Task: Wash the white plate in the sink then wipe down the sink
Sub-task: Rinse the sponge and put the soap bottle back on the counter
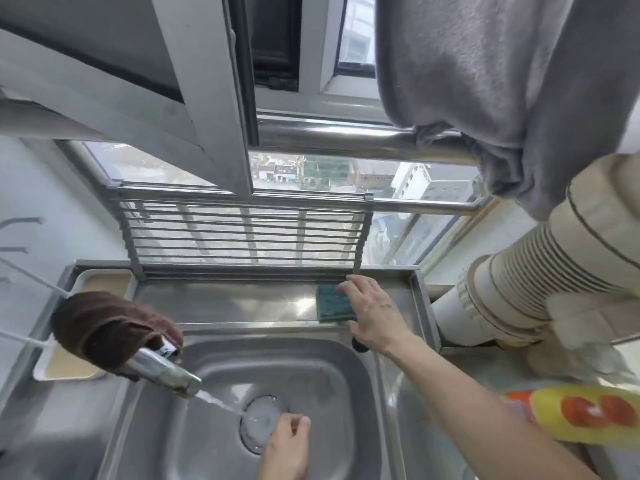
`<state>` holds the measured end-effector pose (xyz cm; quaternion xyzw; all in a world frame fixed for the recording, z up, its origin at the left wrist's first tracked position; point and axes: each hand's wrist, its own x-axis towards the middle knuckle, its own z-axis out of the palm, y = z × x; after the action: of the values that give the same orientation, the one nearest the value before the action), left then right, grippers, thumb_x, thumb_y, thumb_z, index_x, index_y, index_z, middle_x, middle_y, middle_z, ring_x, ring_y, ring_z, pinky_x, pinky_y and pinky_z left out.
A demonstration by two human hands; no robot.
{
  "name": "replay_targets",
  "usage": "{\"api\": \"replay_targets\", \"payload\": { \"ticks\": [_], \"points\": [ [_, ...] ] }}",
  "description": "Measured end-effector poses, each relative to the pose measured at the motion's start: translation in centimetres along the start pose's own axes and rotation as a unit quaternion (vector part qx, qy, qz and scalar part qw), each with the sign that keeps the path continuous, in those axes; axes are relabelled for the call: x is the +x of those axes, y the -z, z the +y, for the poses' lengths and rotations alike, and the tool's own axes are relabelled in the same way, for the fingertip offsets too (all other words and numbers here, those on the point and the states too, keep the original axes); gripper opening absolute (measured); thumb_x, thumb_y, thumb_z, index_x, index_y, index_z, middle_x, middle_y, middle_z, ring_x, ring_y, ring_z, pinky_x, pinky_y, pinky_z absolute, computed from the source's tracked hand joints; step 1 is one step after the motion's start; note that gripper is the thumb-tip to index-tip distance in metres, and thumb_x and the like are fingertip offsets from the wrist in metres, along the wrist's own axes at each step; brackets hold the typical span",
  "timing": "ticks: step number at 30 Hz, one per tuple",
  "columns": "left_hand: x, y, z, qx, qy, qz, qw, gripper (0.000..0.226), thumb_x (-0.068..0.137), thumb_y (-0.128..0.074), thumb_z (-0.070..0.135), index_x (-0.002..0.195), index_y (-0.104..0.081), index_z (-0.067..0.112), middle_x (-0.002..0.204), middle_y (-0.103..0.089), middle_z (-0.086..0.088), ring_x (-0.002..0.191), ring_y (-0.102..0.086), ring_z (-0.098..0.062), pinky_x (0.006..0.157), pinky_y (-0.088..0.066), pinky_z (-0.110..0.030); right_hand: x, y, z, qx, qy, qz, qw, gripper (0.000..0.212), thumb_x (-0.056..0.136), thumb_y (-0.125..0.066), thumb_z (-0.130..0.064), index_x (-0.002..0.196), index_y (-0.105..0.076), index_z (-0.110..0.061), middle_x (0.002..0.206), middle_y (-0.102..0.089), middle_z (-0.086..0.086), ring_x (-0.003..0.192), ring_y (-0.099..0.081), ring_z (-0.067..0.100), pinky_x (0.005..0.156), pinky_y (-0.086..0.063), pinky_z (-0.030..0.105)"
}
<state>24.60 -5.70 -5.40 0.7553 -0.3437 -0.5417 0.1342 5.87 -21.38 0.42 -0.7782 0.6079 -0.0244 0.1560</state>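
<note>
One sink (pixel 360 393), one tap (pixel 162 370), one green sponge (pixel 332 303), one brown cloth (pixel 107 327), one grey cloth (pixel 502 81), one folding rack (pixel 242 233), one tray (pixel 104 275), one yellow bottle (pixel 588 415), two hands: left (pixel 287 445), right (pixel 375 315).

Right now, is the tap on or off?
On. A stream of water runs from the faucet spout toward the drain in the sink.

The left hand (pixel 287 445) is cut off at the wrist by the frame's bottom edge. The right hand (pixel 372 315) hides the green sponge's (pixel 332 303) right part, and a brown cloth (pixel 110 327) hides the faucet's (pixel 162 370) base
</note>
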Motion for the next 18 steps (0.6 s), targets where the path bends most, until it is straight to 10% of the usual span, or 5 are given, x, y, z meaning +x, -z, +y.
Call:
{"api": "replay_targets", "payload": {
  "ticks": [5, 12, 18],
  "points": [
    [-1.4, -1.7, 1.8, 0.013, -0.039, -0.061, 0.997, 0.015, 0.095, -0.060, 0.039, 0.091, -0.065, 0.024, 0.109, -0.074, -0.007, 0.104, -0.068, -0.026, 0.103, -0.052, -0.046, -12.0, 7.6, -1.0, 0.022, -0.076, 0.125, 0.989, 0.046, 0.078, -0.078, -0.023, 0.122, -0.062, -0.021, 0.135, -0.057, -0.001, 0.124, -0.053, 0.021, 0.103, -0.048, 0.034],
    [-6.5, -3.5, 9.7, 0.091, -0.154, -0.131, 0.975, 0.018, 0.102, -0.054, 0.036, 0.111, -0.064, 0.024, 0.108, -0.069, 0.003, 0.103, -0.066, -0.017, 0.088, -0.052, -0.035, -25.3, 18.8, 6.2, -0.074, -0.211, 0.242, 0.944, 0.049, 0.069, -0.068, 0.006, 0.110, -0.068, -0.020, 0.112, -0.064, 0.000, 0.109, -0.056, 0.025, 0.092, -0.053, 0.039],
    [-9.5, -5.8, 12.1, 0.115, -0.185, -0.175, 0.960, 0.018, 0.098, -0.058, 0.032, 0.109, -0.067, 0.020, 0.101, -0.071, 0.003, 0.087, -0.070, -0.013, 0.072, -0.053, -0.024, -27.1, 19.2, 12.7, -0.176, -0.284, 0.005, 0.942, 0.063, 0.079, -0.057, 0.000, 0.136, -0.054, -0.028, 0.127, -0.059, -0.005, 0.112, -0.051, 0.024, 0.082, -0.052, 0.033]
  ]
}}
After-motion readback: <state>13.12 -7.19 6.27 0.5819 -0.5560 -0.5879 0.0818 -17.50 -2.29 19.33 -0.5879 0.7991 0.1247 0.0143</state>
